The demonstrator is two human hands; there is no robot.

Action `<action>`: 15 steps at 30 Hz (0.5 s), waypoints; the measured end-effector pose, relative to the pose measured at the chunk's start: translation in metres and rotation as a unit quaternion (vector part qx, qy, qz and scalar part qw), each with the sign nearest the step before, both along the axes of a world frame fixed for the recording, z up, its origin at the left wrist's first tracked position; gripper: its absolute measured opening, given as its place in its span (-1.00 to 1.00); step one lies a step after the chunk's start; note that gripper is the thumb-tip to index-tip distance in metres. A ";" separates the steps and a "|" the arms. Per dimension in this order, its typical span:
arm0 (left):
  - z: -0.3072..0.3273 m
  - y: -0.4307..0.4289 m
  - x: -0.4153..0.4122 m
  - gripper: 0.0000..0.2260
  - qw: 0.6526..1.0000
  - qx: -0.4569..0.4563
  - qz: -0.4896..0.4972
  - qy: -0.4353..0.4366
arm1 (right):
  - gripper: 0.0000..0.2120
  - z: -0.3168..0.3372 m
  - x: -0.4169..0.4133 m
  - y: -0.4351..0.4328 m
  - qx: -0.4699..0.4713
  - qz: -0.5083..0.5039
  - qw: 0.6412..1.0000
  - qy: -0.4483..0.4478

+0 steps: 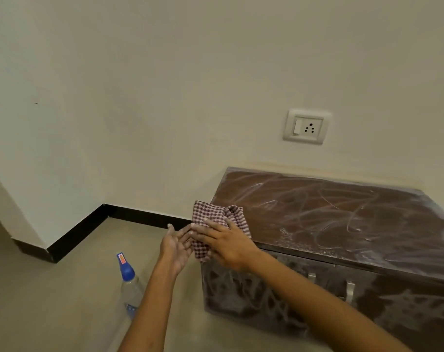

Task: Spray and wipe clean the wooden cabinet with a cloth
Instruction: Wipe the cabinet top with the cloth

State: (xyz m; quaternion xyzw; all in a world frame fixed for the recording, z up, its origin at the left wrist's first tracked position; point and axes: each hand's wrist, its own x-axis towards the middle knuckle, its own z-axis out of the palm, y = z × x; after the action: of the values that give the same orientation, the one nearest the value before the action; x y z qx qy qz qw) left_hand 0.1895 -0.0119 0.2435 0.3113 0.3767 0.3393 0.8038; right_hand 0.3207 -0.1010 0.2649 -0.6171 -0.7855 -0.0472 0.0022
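— What is seen at the corner of the cabinet?

— A red-and-white checked cloth [217,226] is held up between two hands, just off the left end of the dark wooden cabinet [342,217]. The right hand [228,246] is laid over the cloth with its fingers spread, and the fabric is pinched beneath them. The left hand [176,243] is turned palm-up and open, with its fingertips touching the lower edge of the cloth; nothing is gripped by it.

— And the cabinet itself?

— It is set low on the floor [63,301] against the cream wall [165,97]. Its top is streaked with pale, curved smears, and speckles can be made out near the front edge. The front face is marked with the same whitish residue, and two metal handles [349,290] are seen on it.

— Is any container in view?

— A clear plastic spray bottle [131,288] with a blue nozzle is seen on the floor, left of the cabinet and partly hidden by the left forearm. Through its clear wall the contents look colourless, but the level cannot be told.

— Anything else?

— A white switch-and-socket plate [306,127] is fixed to the wall above the cabinet, and a black skirting board [89,227] is run along the base of the wall.
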 end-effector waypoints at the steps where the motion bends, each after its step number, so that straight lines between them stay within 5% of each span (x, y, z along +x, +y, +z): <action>1: 0.002 -0.001 0.003 -0.43 1.000 0.017 0.000 -0.002 | -0.46 0.001 0.013 -0.014 0.005 0.003 1.000 0.001; 9: 0.019 -0.022 0.030 -0.69 0.975 0.186 0.022 0.121 | -0.37 -0.006 0.051 -0.057 0.033 -0.141 0.988 0.047; 15: 0.013 -0.016 0.025 -0.72 0.978 0.133 0.058 0.149 | -0.43 0.005 -0.003 0.011 0.002 -0.089 0.993 0.072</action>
State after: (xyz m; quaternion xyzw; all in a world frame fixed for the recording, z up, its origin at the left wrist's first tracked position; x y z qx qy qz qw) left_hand 0.2146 -0.0275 0.2561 0.4403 0.4609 0.3824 0.6690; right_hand 0.3180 -0.0902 0.2698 -0.6863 -0.7252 -0.0042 0.0559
